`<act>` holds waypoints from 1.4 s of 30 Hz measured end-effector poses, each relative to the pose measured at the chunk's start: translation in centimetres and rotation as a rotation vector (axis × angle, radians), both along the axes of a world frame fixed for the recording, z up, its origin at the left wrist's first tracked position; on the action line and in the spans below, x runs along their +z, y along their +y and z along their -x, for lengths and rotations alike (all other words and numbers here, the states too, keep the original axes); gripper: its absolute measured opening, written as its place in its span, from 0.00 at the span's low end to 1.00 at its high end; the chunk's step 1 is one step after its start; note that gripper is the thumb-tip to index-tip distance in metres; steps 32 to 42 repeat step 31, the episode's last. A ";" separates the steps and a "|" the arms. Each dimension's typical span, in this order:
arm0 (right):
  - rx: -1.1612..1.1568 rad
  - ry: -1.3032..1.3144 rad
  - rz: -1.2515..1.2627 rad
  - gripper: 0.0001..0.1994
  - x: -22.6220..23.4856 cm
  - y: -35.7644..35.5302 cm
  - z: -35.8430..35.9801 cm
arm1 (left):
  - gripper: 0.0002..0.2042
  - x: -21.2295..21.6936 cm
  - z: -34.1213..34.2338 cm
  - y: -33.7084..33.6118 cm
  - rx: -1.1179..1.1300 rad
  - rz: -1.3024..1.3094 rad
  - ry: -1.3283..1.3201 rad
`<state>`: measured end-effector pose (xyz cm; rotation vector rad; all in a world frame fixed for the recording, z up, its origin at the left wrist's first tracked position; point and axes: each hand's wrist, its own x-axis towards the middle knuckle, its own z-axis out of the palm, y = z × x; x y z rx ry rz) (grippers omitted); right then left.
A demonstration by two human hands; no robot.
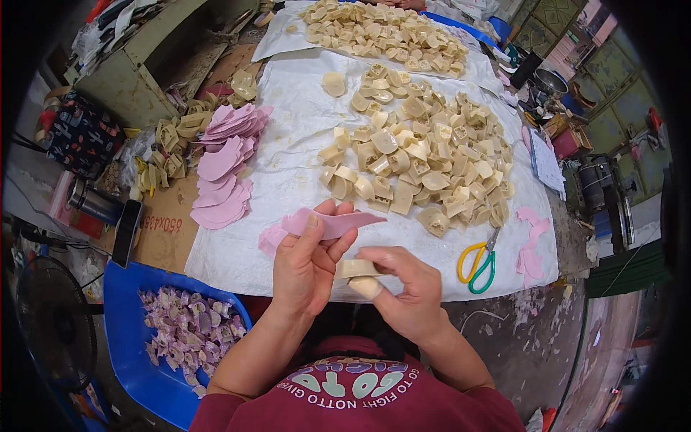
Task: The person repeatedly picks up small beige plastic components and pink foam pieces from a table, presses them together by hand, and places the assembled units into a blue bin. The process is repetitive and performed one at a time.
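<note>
Thin pink sheet material point(335, 225) is pinched between the thumb and fingers of my left hand point(302, 263), palm up above the table's near edge. Just to its right, my right hand point(414, 291) grips a curved beige plastic piece point(358, 268) between thumb and fingers. The two hands are close together. Another pink cut-out point(271, 237) lies on the white sheet beside my left hand. Beyond my hands spreads a heap of beige molded pieces point(432, 151). Scissors point(480, 263) with one yellow and one green handle lie to the right of my right hand.
Stacked pink cut-outs point(219, 187) sit at left on cardboard. A blue tub point(126, 360) of pink-and-purple covered pieces point(191, 327) stands lower left, near a black fan point(54, 324). Pink scraps point(531, 248) and papers point(547, 162) lie right; another beige heap point(389, 32) is farther back.
</note>
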<state>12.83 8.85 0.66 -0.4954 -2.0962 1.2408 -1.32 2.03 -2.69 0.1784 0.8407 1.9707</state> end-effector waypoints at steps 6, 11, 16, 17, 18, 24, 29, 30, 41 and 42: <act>-0.028 0.237 -0.440 0.19 0.1 1.5 0.5 | 0.18 1.1 -1.5 -1.6 -0.105 -0.191 0.116; -0.033 0.239 -0.459 0.20 0.0 1.6 0.3 | 0.17 1.5 -2.0 -1.8 -0.118 -0.236 0.131; -0.028 0.220 -0.474 0.20 0.1 1.7 0.1 | 0.18 1.6 -1.9 -2.0 -0.130 -0.222 0.096; -0.031 0.220 -0.477 0.20 0.2 1.6 0.2 | 0.18 1.6 -2.0 -1.9 -0.134 -0.221 0.103; -0.032 0.222 -0.479 0.20 0.3 1.6 0.2 | 0.18 1.7 -2.0 -1.9 -0.136 -0.218 0.111; -0.033 0.218 -0.488 0.20 0.4 1.6 0.2 | 0.19 2.0 -1.9 -2.1 -0.149 -0.200 0.096; -0.018 0.247 -0.480 0.19 0.5 1.6 0.3 | 0.21 2.2 -1.6 -2.2 -0.164 -0.205 0.106; -0.019 0.245 -0.488 0.18 0.5 1.7 0.3 | 0.21 2.2 -1.7 -2.2 -0.160 -0.208 0.121; -0.019 0.244 -0.490 0.18 0.5 1.7 0.3 | 0.21 2.2 -1.7 -2.2 -0.157 -0.211 0.136; -0.019 0.244 -0.490 0.18 0.5 1.7 0.3 | 0.21 2.2 -1.7 -2.2 -0.157 -0.211 0.136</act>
